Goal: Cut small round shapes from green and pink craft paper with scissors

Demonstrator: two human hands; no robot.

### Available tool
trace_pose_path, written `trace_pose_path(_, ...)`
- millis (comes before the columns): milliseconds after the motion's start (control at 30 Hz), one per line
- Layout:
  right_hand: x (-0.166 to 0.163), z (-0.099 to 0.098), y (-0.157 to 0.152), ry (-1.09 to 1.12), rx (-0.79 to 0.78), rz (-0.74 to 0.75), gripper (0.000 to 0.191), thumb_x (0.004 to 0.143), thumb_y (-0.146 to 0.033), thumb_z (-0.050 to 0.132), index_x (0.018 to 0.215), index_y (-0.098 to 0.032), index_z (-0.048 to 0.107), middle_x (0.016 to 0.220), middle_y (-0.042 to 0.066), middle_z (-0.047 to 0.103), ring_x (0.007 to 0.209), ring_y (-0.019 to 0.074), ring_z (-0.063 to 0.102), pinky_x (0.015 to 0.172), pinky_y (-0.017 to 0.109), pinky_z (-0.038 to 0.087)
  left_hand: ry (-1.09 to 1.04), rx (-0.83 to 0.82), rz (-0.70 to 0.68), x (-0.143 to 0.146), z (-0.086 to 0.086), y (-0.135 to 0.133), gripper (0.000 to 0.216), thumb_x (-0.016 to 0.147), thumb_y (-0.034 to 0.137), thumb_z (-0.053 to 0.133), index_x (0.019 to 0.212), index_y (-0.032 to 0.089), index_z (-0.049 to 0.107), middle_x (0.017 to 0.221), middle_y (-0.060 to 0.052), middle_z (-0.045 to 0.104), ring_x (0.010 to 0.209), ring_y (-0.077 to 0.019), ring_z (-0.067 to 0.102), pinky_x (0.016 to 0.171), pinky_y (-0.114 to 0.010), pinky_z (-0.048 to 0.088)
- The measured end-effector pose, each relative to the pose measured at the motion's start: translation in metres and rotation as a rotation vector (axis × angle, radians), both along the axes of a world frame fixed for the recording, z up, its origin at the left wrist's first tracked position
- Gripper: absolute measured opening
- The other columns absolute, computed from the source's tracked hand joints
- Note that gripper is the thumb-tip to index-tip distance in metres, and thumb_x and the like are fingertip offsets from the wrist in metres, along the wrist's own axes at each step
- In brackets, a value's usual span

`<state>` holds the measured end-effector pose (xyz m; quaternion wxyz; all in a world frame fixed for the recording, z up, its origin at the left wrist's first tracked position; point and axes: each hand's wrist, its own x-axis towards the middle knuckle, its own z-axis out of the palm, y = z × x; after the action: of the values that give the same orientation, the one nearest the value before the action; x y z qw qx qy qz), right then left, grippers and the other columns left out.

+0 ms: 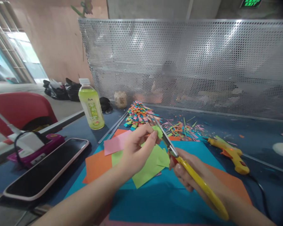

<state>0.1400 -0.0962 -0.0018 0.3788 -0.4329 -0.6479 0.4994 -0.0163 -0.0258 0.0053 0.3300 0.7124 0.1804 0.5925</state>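
Observation:
My left hand [141, 147] pinches a small green paper piece [158, 132] between thumb and fingers. Beside it, my right hand [188, 171] grips a pair of scissors [202, 188] with yellow handles. The metal blades point up and left, right at the edge of the green piece; whether they are fully closed I cannot tell. Below both hands lie green sheets [146, 171], a pink sheet [116, 142], an orange sheet [97, 164] and a large blue sheet [151, 199]. Behind the left hand stands a cone [139, 114] covered in many small coloured paper pieces.
Paper scraps [182, 128] are scattered behind the right hand. A yellow glue gun [231, 153] with a cable lies at right. On the left are a drink bottle [91, 106], a phone [48, 169] and a purple power strip [33, 153]. A perforated metal screen [191, 62] borders the back.

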Motion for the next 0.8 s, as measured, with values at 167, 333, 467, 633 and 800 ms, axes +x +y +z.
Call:
trace_pose_path(167, 0.0006, -0.0011, 0.0002, -0.017, 0.011, -0.012, 0.043, 0.08, -0.063, 0.044, 0.081, -0.02, 0.039, 0.058, -0.008, 0.035, 0.041, 0.0046, 0.028, 0.038, 0.02, 0.027, -0.032, -0.036, -0.041, 0.0006, 0.0012, -0.0004, 0.019, 0.085, 0.024, 0.049, 0.067, 0.018, 0.052, 0.06, 0.0, 0.053, 0.053, -0.0089, 0.049, 0.046, -0.021, 0.038)
trace_pose_path(333, 0.0006, -0.0008, 0.0003, -0.018, 0.016, -0.026, 0.046, 0.078, -0.065, 0.045, 0.08, -0.02, 0.038, 0.058, -0.009, 0.034, 0.04, 0.0037, 0.028, 0.037, 0.02, 0.026, -0.128, -0.105, -0.082, 0.0034, 0.0028, -0.0013, 0.017, 0.082, 0.026, 0.054, 0.068, 0.018, 0.053, 0.059, 0.002, 0.05, 0.05, -0.0078, 0.046, 0.044, -0.021, 0.037)
trace_pose_path(467, -0.0003, 0.0011, 0.0008, -0.013, 0.024, -0.031, 0.046, 0.078, -0.064, 0.045, 0.08, -0.019, 0.04, 0.059, -0.008, 0.036, 0.04, 0.0032, 0.028, 0.036, 0.019, 0.027, -0.165, -0.135, -0.104, 0.0041, 0.0025, -0.0009, 0.015, 0.082, 0.023, 0.054, 0.069, 0.017, 0.052, 0.06, 0.002, 0.051, 0.052, -0.0074, 0.048, 0.045, -0.019, 0.037)
trace_pose_path(633, -0.0017, 0.0036, 0.0012, 0.0, 0.019, -0.05, 0.047, 0.076, -0.066, 0.046, 0.078, -0.02, 0.041, 0.057, -0.008, 0.036, 0.039, 0.0039, 0.028, 0.035, 0.019, 0.026, -0.18, -0.133, -0.094, 0.0037, 0.0037, -0.0014, 0.015, 0.083, 0.022, 0.053, 0.069, 0.017, 0.053, 0.059, 0.003, 0.048, 0.05, -0.0062, 0.046, 0.045, -0.018, 0.036)
trace_pose_path(800, 0.0, 0.0039, -0.0006, -0.011, 0.021, -0.059, 0.047, 0.076, -0.067, 0.044, 0.079, -0.021, 0.04, 0.05, -0.01, 0.032, 0.038, 0.0053, 0.027, 0.035, 0.02, 0.024, -0.193, -0.129, -0.059, 0.0025, 0.0034, 0.0, 0.015, 0.083, 0.023, 0.053, 0.069, 0.017, 0.054, 0.058, 0.003, 0.049, 0.05, -0.0061, 0.045, 0.044, -0.018, 0.035)
